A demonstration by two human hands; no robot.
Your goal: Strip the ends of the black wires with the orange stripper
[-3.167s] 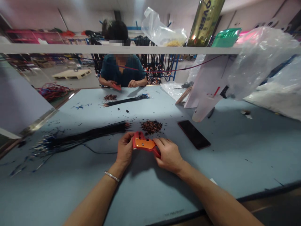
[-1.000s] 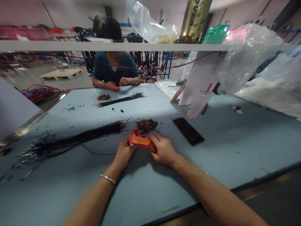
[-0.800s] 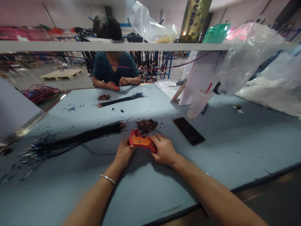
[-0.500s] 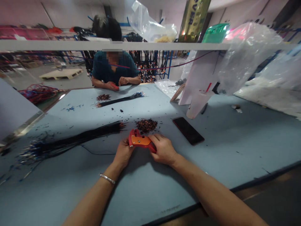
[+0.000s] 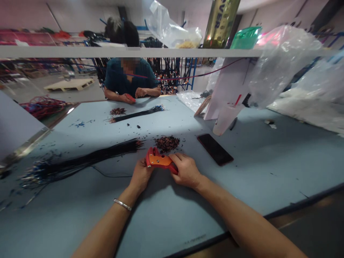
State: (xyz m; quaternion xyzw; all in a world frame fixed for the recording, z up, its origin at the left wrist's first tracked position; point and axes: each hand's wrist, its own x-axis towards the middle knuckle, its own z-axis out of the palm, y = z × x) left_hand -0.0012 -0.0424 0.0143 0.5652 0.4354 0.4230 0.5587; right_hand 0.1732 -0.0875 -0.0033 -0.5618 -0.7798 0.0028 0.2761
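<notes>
My right hand [image 5: 186, 171] is wrapped round the handles of a red and orange wire stripper [image 5: 159, 160], held just above the table. At the stripper's jaw end, my left hand [image 5: 141, 174] is closed, its fingertips partly hidden behind the tool. One thin black wire [image 5: 113, 176] runs from the left along the table and into my left hand; its end is out of sight. Left of my hands lies a bundle of black wires [image 5: 94, 157] with copper-coloured ends to the right. Just beyond the stripper sits a pile of small black and copper-coloured scraps [image 5: 168, 143].
A phone [image 5: 215, 149] lies right of the pile, near a plastic cup with a red straw [image 5: 227, 118]. Across the table a person [image 5: 131, 79] holds a red tool beside a second wire bundle [image 5: 137, 114]. A white shelf [image 5: 166, 52] spans above.
</notes>
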